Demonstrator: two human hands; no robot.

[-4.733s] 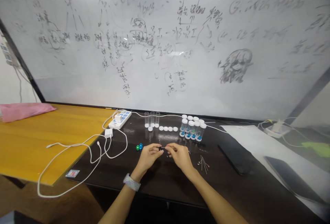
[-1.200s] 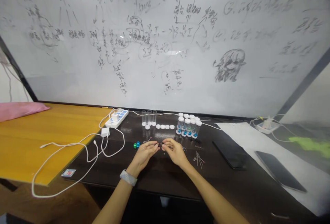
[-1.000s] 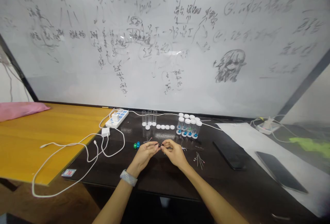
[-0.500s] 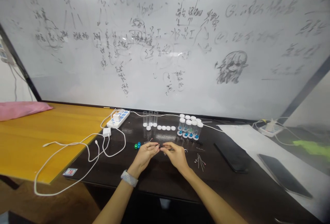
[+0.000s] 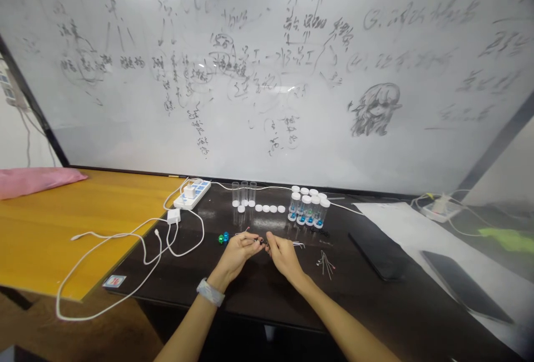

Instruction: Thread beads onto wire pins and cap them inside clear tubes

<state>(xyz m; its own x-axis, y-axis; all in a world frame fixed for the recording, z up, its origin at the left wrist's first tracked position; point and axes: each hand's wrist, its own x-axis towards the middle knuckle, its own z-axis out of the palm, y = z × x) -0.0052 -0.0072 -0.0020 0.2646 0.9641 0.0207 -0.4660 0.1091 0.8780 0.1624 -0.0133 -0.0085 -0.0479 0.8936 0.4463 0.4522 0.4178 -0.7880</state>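
Observation:
My left hand (image 5: 238, 252) and my right hand (image 5: 282, 253) meet fingertip to fingertip just above the dark table (image 5: 258, 289). Both pinch a tiny dark part with thin wire leads (image 5: 262, 242) between them; what it is I cannot make out. A wristband sits on my left wrist. Left of my left hand lie a green and a blue bead (image 5: 223, 237). Right of my right hand lies a small bunch of thin wire-legged parts (image 5: 326, 262). Behind my hands stand three open clear vials (image 5: 244, 193), a row of white caps (image 5: 270, 208) and several capped vials with blue contents (image 5: 307, 208).
A white power strip (image 5: 192, 193) and a loose white charger cable (image 5: 125, 251) lie at the left, across the seam with the orange table (image 5: 50, 223). Two dark phones (image 5: 375, 251) (image 5: 467, 287) and white paper (image 5: 417, 234) are at the right. A whiteboard stands behind.
My hands have stayed together over the same spot, fingers shifting slightly on the small part. The view has drifted a little; nothing on the table has moved.

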